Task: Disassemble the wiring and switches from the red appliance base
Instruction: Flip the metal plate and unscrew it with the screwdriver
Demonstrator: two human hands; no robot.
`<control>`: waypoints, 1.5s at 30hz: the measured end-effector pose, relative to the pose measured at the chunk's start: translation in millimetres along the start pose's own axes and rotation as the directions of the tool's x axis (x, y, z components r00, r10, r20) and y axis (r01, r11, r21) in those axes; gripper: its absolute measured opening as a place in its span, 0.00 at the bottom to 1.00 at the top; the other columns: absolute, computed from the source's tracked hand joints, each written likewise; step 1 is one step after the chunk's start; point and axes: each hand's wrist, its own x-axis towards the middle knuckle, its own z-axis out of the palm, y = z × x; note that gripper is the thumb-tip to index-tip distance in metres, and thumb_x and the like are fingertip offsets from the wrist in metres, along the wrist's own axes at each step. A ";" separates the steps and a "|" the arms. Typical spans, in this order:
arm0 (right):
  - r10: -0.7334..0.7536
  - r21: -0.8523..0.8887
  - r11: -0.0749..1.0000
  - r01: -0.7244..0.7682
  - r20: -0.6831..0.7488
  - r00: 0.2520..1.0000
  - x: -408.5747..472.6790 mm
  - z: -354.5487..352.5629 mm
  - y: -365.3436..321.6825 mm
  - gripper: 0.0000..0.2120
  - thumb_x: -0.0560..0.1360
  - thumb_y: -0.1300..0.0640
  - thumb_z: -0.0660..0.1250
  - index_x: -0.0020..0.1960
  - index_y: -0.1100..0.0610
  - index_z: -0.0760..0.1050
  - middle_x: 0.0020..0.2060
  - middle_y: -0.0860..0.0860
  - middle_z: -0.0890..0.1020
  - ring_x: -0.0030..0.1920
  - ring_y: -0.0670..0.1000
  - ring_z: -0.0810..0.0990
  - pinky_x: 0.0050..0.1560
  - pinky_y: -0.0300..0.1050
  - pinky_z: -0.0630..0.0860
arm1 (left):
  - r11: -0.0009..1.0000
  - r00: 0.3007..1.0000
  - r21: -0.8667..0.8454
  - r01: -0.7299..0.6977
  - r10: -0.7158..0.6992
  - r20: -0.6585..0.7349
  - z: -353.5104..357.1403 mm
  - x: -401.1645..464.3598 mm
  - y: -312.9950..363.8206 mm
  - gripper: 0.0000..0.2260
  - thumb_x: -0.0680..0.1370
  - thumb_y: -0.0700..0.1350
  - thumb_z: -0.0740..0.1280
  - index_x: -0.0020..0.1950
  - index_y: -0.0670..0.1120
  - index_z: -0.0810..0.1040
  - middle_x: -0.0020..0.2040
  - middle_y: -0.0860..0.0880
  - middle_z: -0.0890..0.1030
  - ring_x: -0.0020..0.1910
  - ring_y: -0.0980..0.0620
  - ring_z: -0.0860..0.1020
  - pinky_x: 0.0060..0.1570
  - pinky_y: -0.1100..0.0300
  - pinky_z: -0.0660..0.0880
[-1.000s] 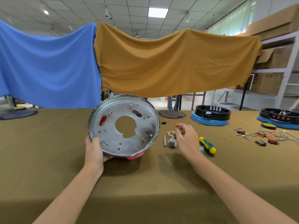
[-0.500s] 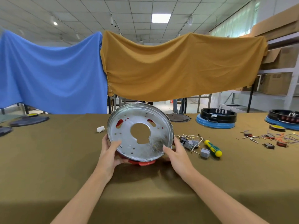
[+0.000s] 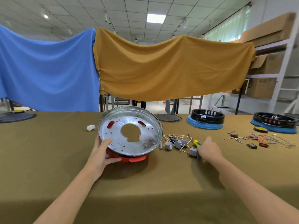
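Colours on bench
Base (image 3: 129,158) red under silver pan (image 3: 116,139); tablecloth (image 3: 48,159) olive; screwdriver (image 3: 196,142) yellow-green; hung cloths blue (image 3: 48,70) and mustard (image 3: 169,67).

appliance base (image 3: 129,135) centre on table (image 3: 48,159); wiring (image 3: 178,141) right of it; screwdriver (image 3: 196,142) beyond wiring

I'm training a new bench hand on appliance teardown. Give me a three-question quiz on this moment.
1. True or false: the left hand grips the rim of the red appliance base.
2. What is the right hand nearest to? A) white lump B) yellow-green screwdriver C) black-and-blue base
3. Fill in: the loose wiring and switches lie on the table to the ____ of the red base.

Key: 1 true; 2 B; 3 right
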 end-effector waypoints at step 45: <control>-0.435 0.768 0.289 0.572 -0.427 0.793 -58.5 -25.9 -156.4 0.10 0.80 0.54 0.65 0.57 0.50 0.64 0.45 0.56 0.79 0.37 0.55 0.83 0.34 0.43 0.79 | 0.869 0.929 0.391 0.304 -0.361 0.081 -22.7 23.7 76.4 0.13 0.78 0.49 0.64 0.37 0.46 0.81 0.36 0.44 0.82 0.32 0.47 0.79 0.31 0.60 0.77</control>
